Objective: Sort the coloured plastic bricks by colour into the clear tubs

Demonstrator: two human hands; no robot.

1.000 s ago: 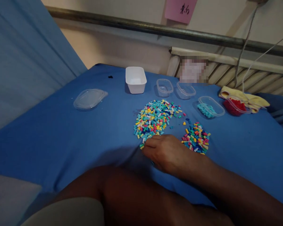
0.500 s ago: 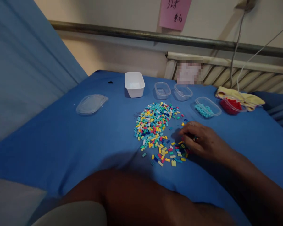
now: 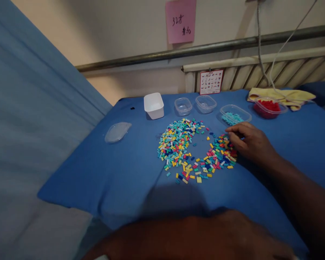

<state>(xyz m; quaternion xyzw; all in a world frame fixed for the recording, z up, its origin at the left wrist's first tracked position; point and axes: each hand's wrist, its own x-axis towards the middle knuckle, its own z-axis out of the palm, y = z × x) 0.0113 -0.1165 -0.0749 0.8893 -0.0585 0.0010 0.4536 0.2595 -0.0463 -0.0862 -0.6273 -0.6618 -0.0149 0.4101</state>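
My right hand (image 3: 251,142) is over the right edge of a smaller heap of mixed toy building bricks (image 3: 219,155). Its thumb and index finger are drawn together, close to the near side of a clear tub (image 3: 244,110) that holds turquoise bricks (image 3: 232,118). Whatever is between those fingers is too small to make out. To the left lies a larger pile of mixed bricks (image 3: 176,141), with loose ones scattered between. Across the bottom foreground stretches my left arm, its hand (image 3: 249,234) dark and near the camera, the fingers not distinguishable.
Along the back stand a white tub (image 3: 154,112), two clear tubs (image 3: 183,107) and a tub of red bricks (image 3: 268,110) against a yellow cloth (image 3: 287,96). A clear lid (image 3: 117,132) lies at left. Behind are a radiator (image 3: 249,72) and hanging cables (image 3: 259,43).
My right hand has moved off the smaller heap towards the turquoise bricks' tub, uncovering more of the heap. My left arm sits lower in view, and the camera has shifted.
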